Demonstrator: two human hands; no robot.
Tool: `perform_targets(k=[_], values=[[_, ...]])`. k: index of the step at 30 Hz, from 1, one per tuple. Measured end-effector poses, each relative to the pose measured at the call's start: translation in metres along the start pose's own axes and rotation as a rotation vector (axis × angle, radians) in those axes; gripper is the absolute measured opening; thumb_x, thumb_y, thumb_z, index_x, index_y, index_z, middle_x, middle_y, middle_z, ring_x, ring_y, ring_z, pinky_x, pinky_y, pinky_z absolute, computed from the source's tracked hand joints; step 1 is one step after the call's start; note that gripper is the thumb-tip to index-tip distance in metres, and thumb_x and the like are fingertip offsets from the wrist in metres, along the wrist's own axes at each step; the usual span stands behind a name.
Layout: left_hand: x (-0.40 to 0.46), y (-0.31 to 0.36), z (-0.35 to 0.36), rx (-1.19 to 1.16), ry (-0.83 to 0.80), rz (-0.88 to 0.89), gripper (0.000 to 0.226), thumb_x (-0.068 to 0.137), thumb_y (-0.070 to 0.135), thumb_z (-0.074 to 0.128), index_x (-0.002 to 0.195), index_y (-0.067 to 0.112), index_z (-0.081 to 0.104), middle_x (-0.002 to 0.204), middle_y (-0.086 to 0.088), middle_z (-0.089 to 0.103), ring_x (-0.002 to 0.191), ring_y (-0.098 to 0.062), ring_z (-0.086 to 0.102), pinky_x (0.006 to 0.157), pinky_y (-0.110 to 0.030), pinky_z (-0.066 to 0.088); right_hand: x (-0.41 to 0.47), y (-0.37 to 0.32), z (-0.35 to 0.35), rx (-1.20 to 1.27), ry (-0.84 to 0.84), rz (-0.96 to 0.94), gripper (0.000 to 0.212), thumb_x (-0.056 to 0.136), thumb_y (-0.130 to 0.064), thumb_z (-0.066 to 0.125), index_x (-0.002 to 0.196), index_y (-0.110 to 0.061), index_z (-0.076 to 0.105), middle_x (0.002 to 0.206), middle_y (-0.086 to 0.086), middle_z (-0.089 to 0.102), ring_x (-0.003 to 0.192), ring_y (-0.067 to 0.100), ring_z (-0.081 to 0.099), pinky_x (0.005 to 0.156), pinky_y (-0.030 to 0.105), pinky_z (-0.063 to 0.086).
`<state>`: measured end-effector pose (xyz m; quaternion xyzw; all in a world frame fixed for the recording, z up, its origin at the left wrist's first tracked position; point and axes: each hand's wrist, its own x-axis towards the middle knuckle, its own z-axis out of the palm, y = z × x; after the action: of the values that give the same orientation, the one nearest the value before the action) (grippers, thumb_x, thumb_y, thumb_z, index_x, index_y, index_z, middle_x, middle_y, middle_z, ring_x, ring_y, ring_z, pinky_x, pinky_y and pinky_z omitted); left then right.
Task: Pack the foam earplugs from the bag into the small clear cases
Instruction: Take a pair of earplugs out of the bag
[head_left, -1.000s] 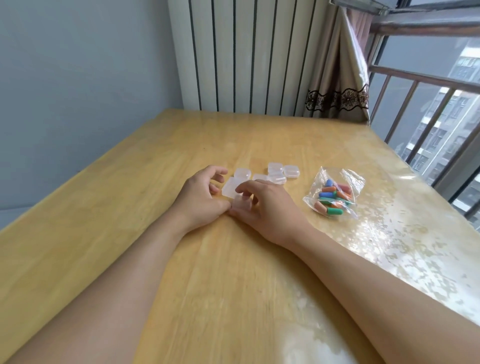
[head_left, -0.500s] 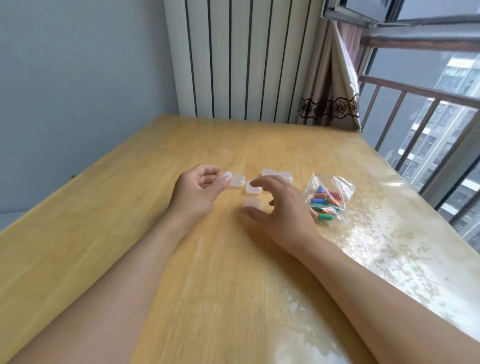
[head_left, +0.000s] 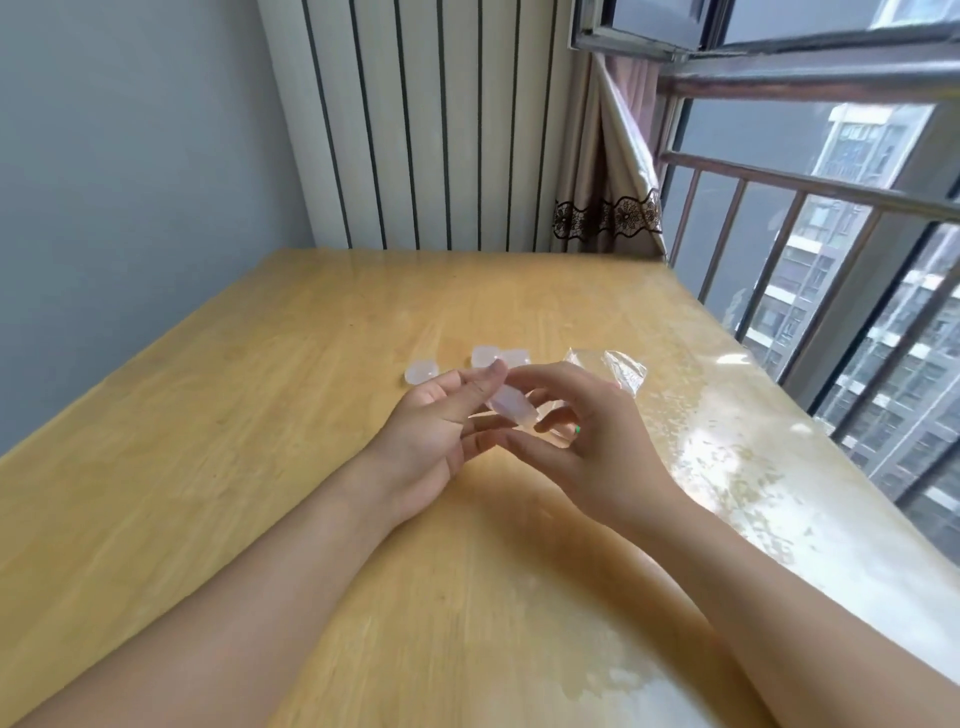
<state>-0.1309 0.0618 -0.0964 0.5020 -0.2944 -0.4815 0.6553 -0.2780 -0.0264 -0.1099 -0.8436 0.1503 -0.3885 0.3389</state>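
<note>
A small clear case (head_left: 511, 407) is lifted above the wooden table (head_left: 260, 441), held between both hands. My left hand (head_left: 441, 431) pinches its left side with thumb and fingers. My right hand (head_left: 582, 431) grips its right side with curled fingers. Other clear cases lie on the table behind: one (head_left: 422, 372) to the left, two more (head_left: 488, 356) just beyond my fingers. The clear bag of foam earplugs (head_left: 618, 371) lies behind my right hand, mostly hidden; a green earplug tip (head_left: 577, 429) peeks between my fingers.
A white ribbed radiator (head_left: 431, 124) and a curtain (head_left: 608, 197) stand at the table's far end. A window with metal railing (head_left: 810, 249) runs along the right edge. A grey wall (head_left: 130, 182) borders the left side.
Both hands rose from the table and came together around one clear case. The camera tilted up, so the bag is now mostly hidden behind my right hand.
</note>
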Motion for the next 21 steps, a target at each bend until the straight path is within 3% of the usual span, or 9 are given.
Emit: perform_targets(k=[3, 5, 9, 12, 17, 21], values=[[0.005, 0.0, 0.02, 0.033, 0.007, -0.011, 0.048, 0.094, 0.046, 0.061, 0.122, 0.007, 0.068, 0.112, -0.017, 0.074, 0.086, -0.02, 0.066, 0.066, -0.022, 0.053, 0.003, 0.002, -0.005, -0.003, 0.094, 0.02, 0.02, 0.087, -0.012, 0.076, 0.107, -0.017, 0.075, 0.087, -0.008, 0.068, 0.082, 0.012, 0.064, 0.067, 0.019, 0.05], [0.006, -0.006, 0.028, 0.196, 0.073, 0.081, 0.043, 0.097, 0.048, 0.055, 0.113, 0.012, 0.073, 0.102, -0.009, 0.076, 0.074, -0.016, 0.069, 0.061, -0.025, 0.054, 0.005, 0.003, -0.007, -0.004, 0.112, 0.067, 0.005, 0.091, -0.014, 0.071, 0.094, -0.012, 0.075, 0.075, -0.005, 0.065, 0.071, 0.013, 0.063, 0.061, 0.028, 0.05], [0.008, -0.012, 0.016, 0.662, 0.197, 0.466, 0.038, 0.084, 0.057, 0.069, 0.109, 0.028, 0.071, 0.109, 0.011, 0.073, 0.087, -0.008, 0.072, 0.066, -0.026, 0.059, 0.009, 0.008, -0.012, 0.076, 0.131, 0.241, 0.033, 0.094, -0.019, 0.066, 0.064, -0.01, 0.058, 0.055, -0.003, 0.044, 0.053, 0.014, 0.044, 0.054, 0.039, 0.039], [-0.001, -0.015, 0.008, 0.957, 0.101, 0.599, 0.043, 0.071, 0.044, 0.082, 0.111, 0.037, 0.069, 0.1, 0.021, 0.069, 0.085, -0.004, 0.068, 0.059, -0.025, 0.058, 0.011, 0.004, -0.018, 0.161, 0.055, 0.368, 0.025, 0.093, -0.016, 0.065, 0.071, -0.005, 0.068, 0.054, -0.001, 0.05, 0.05, 0.009, 0.049, 0.056, 0.032, 0.041], [-0.003, -0.015, 0.014, 0.818, 0.06, 0.488, 0.033, 0.075, 0.024, 0.085, 0.105, 0.032, 0.076, 0.087, 0.015, 0.077, 0.077, -0.004, 0.072, 0.064, -0.018, 0.056, 0.009, -0.002, -0.016, 0.195, -0.037, 0.412, 0.019, 0.093, -0.022, 0.068, 0.082, -0.012, 0.079, 0.052, -0.004, 0.051, 0.05, 0.01, 0.047, 0.051, 0.026, 0.042], [-0.002, -0.01, 0.014, 0.454, 0.014, 0.25, 0.026, 0.085, 0.015, 0.078, 0.11, 0.018, 0.073, 0.089, -0.002, 0.08, 0.082, -0.017, 0.075, 0.068, -0.025, 0.059, 0.013, -0.006, -0.02, 0.399, -0.029, 0.507, 0.03, 0.098, -0.032, 0.063, 0.081, -0.012, 0.077, 0.067, 0.007, 0.062, 0.058, 0.016, 0.056, 0.052, 0.027, 0.045]])
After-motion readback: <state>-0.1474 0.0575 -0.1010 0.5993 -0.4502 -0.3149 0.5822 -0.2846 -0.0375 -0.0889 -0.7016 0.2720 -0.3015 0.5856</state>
